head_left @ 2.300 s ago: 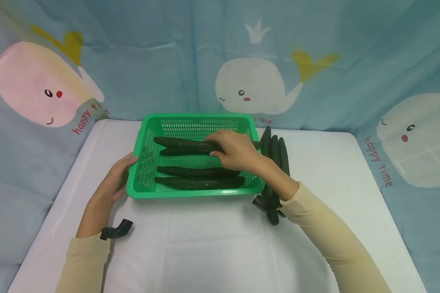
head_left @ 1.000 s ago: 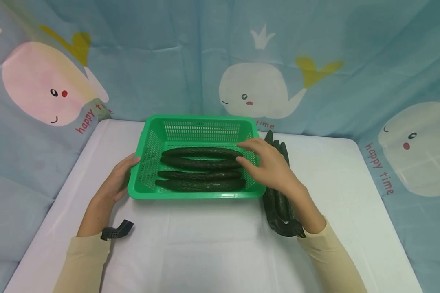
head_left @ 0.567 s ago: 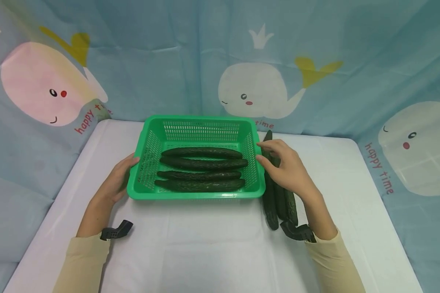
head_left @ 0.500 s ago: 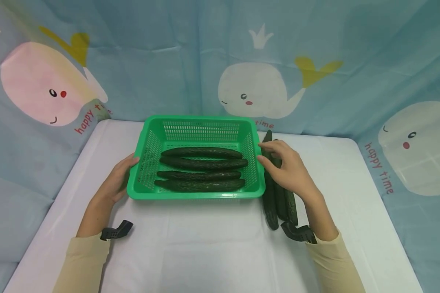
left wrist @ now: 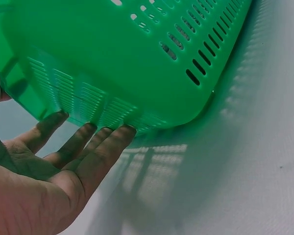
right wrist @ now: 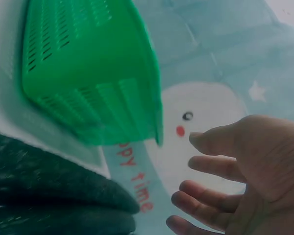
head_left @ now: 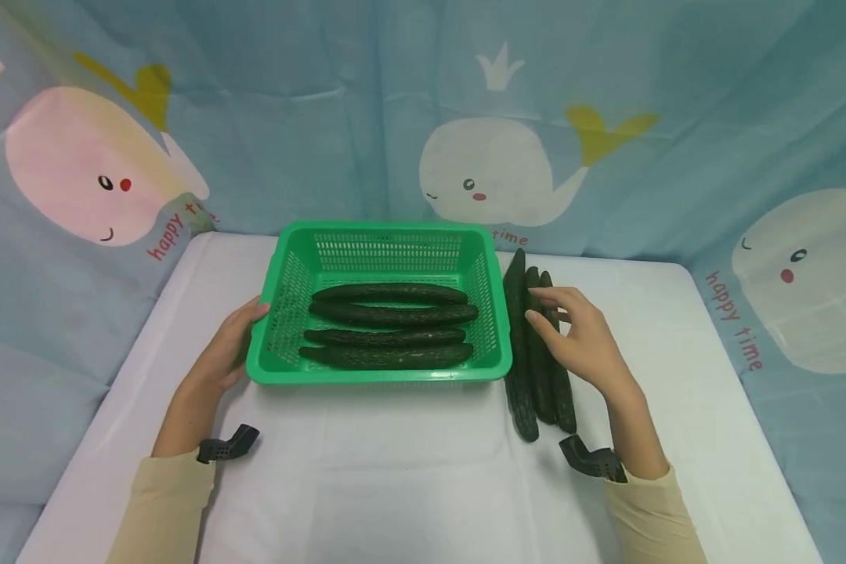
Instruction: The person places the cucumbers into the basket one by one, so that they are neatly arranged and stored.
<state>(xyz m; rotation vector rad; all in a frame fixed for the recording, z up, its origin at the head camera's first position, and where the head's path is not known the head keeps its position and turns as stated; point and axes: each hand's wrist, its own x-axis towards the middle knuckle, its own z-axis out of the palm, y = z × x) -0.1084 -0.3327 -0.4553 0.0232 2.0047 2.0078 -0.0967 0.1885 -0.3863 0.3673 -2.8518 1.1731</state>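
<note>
A green plastic basket with slotted walls stands on the table, several long dark-green cucumbers lying crosswise in it. At its left end my left hand holds the rim, thumb on top; in the left wrist view the fingertips press the outer wall. Right of the basket, three more cucumbers lie side by side, pointing away from me. My right hand hovers over the rightmost of these, partly covering it, with thumb and fingers spread apart. Nothing sits between them in the right wrist view.
A white cloth covers the table. Behind and on both sides hangs a light-blue curtain with printed whales. Each wrist wears a black camera mount.
My right hand let go of a cucumber in the basket, drew right past the rim and now is over the cucumbers outside. My left hand stays at the basket's left end.
</note>
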